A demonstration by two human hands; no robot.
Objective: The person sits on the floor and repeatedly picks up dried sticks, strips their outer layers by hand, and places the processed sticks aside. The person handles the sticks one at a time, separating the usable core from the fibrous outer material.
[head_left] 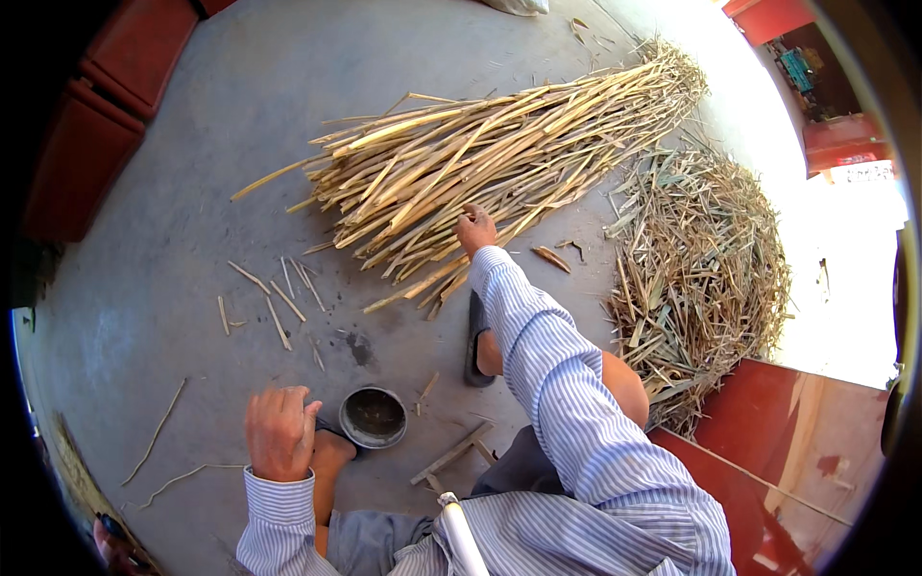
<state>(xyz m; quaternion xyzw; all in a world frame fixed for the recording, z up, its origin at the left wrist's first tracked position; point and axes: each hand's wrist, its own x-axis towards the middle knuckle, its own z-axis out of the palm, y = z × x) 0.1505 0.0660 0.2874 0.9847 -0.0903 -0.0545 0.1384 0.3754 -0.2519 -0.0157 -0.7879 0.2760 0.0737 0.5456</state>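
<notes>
A large bundle of long, dry yellow stalks (461, 154) lies across the concrete floor in front of me. My right hand (474, 230) reaches to its near side, fingers bent and closed at a stalk; the grip is partly hidden by the hand. My left hand (280, 432) is raised near my left knee, back upward. Its fingers curl in with the thumb standing out; the fingertips are hidden and nothing shows in it. Just right of it stands a dark round bowl (375, 418) with murky contents, beside my left foot.
Dry leaves and husks form a heap (701, 269) at the right. Short broken stalk pieces (274, 298) litter the floor left of the bundle. A small wooden frame (451, 453) is by my feet, and a white rod (463, 538) slants at my lap. Red furniture (91, 144) stands far left.
</notes>
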